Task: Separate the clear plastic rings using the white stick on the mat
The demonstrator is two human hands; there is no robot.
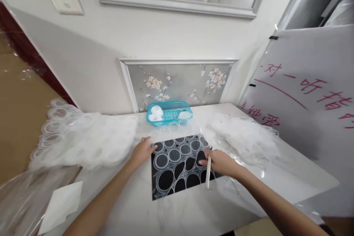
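Observation:
A clear plastic sheet with rows of round cut-outs [174,155] lies over a black rectangular board [166,180] on the table. It reaches past the board's far edge toward the basket. My left hand [142,151] rests at the board's far left corner, fingers stretched out and apart, touching the sheet's edge. In my right hand [221,161], over the board's right side, is a slim white plastic stick [208,172] pointing down toward me. Its upper end is hidden in my fingers. Several holes near my right hand show plain black.
Behind the board stands a turquoise basket [169,122] with white round pieces [157,112] in it. Stacked ring sheets [91,140] lie left, a loose clear-plastic heap [246,136] right. A white paper [62,206] lies near left. A white board with red writing [304,118] stands right.

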